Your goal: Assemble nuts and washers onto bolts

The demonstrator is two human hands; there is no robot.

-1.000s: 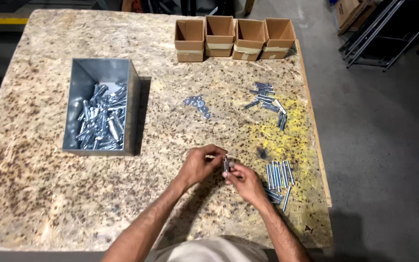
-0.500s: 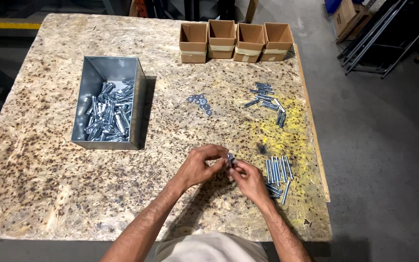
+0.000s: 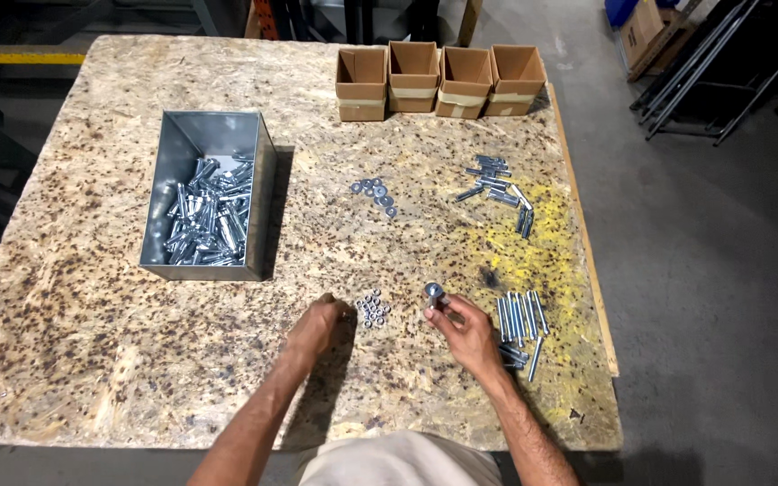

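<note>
A broad chipboard table [image 3: 92, 342] with a speckled brown and tan surface fills most of the view, and a patch of yellow paint [image 3: 533, 247] stains its right part. On the left half stands a rectangular grey metal bin [image 3: 213, 135], open at the top and loaded with a jumble of silvery metal anchor bolts [image 3: 209, 220]. Along the far edge four small open cardboard boxes [image 3: 438, 81] sit side by side in a row, touching one another. Nearer, toward the right edge, a row of long silvery bolts [image 3: 520, 317] lies roughly parallel, just beside the right hand, with a few more crossed below it. Farther up on the right lies a loose scatter of short metal sleeves [image 3: 497, 184], and toward the middle of the table a small cluster of washers [image 3: 373, 192]. The person's two bare forearms come in from the bottom edge. The right hand [image 3: 470, 333] is closed around a short silvery bolt piece [image 3: 433, 292], pinched at the fingertips and held upright just above the table. The left hand [image 3: 317, 326] rests curled, knuckles up, on the table with its fingertips at the edge of a small heap of nuts [image 3: 372, 309]; whether it grips any of them I cannot tell. The nuts lie between the two hands.
</note>
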